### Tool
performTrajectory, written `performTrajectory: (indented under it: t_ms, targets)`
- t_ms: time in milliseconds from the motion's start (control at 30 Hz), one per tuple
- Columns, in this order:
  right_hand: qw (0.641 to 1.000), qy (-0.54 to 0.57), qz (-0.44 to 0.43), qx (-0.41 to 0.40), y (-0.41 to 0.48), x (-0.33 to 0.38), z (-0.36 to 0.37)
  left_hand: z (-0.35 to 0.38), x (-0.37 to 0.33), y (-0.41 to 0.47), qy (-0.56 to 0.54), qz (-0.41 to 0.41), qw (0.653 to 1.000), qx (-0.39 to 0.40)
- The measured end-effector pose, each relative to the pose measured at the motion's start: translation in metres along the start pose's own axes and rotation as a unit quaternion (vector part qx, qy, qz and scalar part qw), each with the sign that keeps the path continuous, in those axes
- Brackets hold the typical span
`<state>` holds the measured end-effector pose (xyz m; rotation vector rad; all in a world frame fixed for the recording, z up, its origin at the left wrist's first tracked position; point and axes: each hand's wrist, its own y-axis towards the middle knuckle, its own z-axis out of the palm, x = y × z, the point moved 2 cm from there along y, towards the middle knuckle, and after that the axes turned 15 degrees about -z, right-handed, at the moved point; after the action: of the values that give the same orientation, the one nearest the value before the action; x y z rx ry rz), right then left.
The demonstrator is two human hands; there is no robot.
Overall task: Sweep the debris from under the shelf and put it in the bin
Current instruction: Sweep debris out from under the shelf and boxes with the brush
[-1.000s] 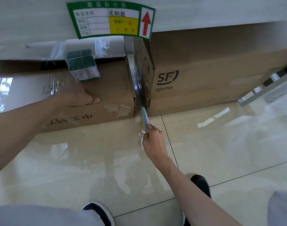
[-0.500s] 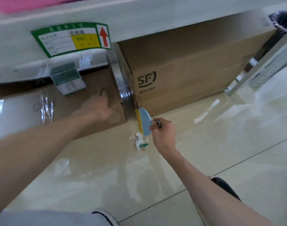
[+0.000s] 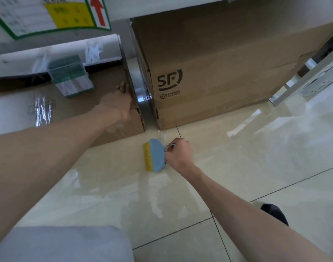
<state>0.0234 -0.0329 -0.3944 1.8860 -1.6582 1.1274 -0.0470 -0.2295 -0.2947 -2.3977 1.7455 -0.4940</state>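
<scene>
The right hand (image 3: 178, 155) grips the handle of a small blue brush (image 3: 157, 155), bristles pointing left, low over the floor (image 3: 237, 167) before the gap between two boxes under the shelf (image 3: 124, 8). The left hand (image 3: 118, 103) lies flat, fingers straight, against the left box (image 3: 76, 110) by its right edge.

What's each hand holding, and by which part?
Right hand grips the small blue brush by its handle. Left hand holds nothing; it rests on the left cardboard box near its right edge.
</scene>
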Motion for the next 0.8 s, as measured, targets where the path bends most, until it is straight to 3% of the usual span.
performTrajectory:
  t_ms: [233, 400, 567, 800]
  targets:
    - [0.993, -0.106, 0.059, -0.010, -0.003, -0.031, -0.067, -0.032, -0.008, -0.005, 0.029, 0.003, 0.999, 0.017]
    - [0.999, -0.049, 0.007, -0.018, -0.001, -0.032, -0.083, -0.041, -0.004, -0.001, 0.035, -0.029, 0.997, 0.060]
    - [0.997, -0.002, -0.022, 0.073, 0.016, -0.003, -0.038, -0.039, -0.008, 0.001, 0.010, -0.036, 0.998, 0.060]
    - [0.993, 0.034, 0.006, 0.117, 0.039, 0.024, 0.031, -0.037, -0.012, 0.005, -0.016, -0.041, 0.997, 0.056]
